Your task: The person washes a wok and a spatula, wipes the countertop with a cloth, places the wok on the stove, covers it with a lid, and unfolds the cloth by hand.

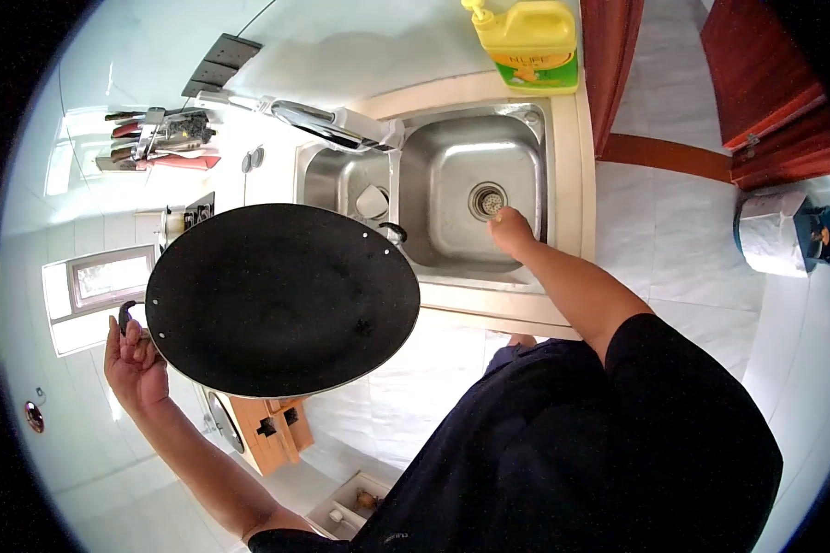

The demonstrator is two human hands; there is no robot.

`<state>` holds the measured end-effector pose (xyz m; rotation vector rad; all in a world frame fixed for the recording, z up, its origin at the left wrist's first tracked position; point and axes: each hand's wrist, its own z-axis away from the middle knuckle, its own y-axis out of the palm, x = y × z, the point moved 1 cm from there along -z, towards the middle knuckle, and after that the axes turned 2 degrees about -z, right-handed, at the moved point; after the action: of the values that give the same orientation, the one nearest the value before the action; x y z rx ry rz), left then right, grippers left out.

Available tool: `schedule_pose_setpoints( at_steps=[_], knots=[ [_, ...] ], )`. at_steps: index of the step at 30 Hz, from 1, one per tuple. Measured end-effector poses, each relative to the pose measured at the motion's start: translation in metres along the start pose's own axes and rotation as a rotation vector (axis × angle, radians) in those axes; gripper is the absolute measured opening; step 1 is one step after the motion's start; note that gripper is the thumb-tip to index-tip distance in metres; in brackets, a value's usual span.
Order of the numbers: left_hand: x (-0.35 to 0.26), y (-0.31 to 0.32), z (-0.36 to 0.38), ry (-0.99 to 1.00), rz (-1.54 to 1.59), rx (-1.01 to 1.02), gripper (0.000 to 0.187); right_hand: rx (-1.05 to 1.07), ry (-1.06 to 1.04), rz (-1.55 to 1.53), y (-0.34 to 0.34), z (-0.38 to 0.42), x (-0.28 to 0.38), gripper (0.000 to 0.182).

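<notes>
A large black wok (281, 300) is tilted up, its dark inside facing the camera. My left hand (136, 364) grips its small black side handle (126, 316) at the left. The opposite handle (394, 232) points toward the sink. My right hand (512, 230) is over the larger steel basin (433, 198), beside the drain strainer (488, 200). Its fingers are curled together, and anything in them is hidden. A white cup-like piece (372, 201) lies in the smaller basin (327, 175), partly behind the wok.
A yellow detergent jug (530, 46) stands on the counter behind the sink. Several knives (161, 134) hang on the left wall. The faucet (323, 122) crosses above the smaller basin. Behind the wok are a pot (171, 224) and a wooden cabinet (267, 433).
</notes>
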<state>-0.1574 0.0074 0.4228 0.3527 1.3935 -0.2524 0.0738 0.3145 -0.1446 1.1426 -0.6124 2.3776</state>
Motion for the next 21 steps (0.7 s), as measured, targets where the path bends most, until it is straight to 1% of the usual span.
schedule_pose_setpoints(
  at_steps=[2, 3, 4, 6, 7, 8, 10, 11, 14, 15, 18, 19, 20, 21],
  knots=[
    [0.002, 0.007, -0.001, 0.018, -0.015, -0.008, 0.027, -0.088, -0.041, 0.131, 0.01, -0.012, -0.011, 0.033],
    [0.006, 0.014, 0.0, 0.023, -0.019, -0.017, 0.027, -0.084, -0.036, 0.166, 0.01, -0.014, -0.011, 0.036],
    [0.01, 0.029, 0.004, 0.036, -0.041, -0.077, 0.026, -0.076, -0.029, 0.202, 0.011, -0.012, -0.007, 0.039],
    [0.01, 0.034, 0.004, 0.014, -0.019, -0.06, 0.027, -0.048, -0.023, 0.255, 0.013, -0.005, -0.001, 0.043],
    [0.009, 0.033, 0.005, 0.022, -0.061, -0.069, 0.027, -0.033, -0.028, 0.269, 0.012, -0.001, 0.005, 0.045],
    [0.011, 0.027, 0.004, 0.031, -0.05, -0.051, 0.026, -0.021, -0.033, 0.282, 0.014, 0.001, 0.008, 0.047],
    [0.012, 0.015, 0.002, 0.047, -0.028, -0.007, 0.025, -0.066, -0.082, 0.31, 0.018, 0.002, 0.006, 0.049],
    [0.007, -0.008, -0.006, 0.008, 0.002, 0.119, 0.025, -0.092, -0.109, 0.322, 0.019, 0.003, 0.007, 0.049],
    [0.018, 0.011, 0.007, 0.068, 0.001, -0.109, 0.024, -0.062, -0.13, 0.347, 0.02, 0.011, 0.015, 0.051],
    [0.021, 0.008, 0.008, 0.072, -0.001, -0.014, 0.029, -0.06, -0.141, 0.364, 0.019, 0.015, 0.017, 0.05],
    [0.036, 0.015, 0.015, 0.055, 0.054, 0.052, 0.037, -0.053, -0.173, 0.41, 0.02, 0.016, 0.018, 0.048],
    [0.039, 0.019, 0.013, 0.0, 0.133, 0.255, 0.044, -0.054, -0.181, 0.412, 0.019, 0.02, 0.025, 0.047],
    [0.041, 0.023, 0.015, 0.142, -0.007, -0.235, 0.046, -0.013, -0.215, 0.389, 0.016, 0.027, 0.031, 0.049],
    [0.034, -0.009, 0.002, 0.131, -0.003, -0.11, 0.044, -0.023, -0.241, 0.353, 0.03, 0.009, 0.015, 0.047]
  ],
)
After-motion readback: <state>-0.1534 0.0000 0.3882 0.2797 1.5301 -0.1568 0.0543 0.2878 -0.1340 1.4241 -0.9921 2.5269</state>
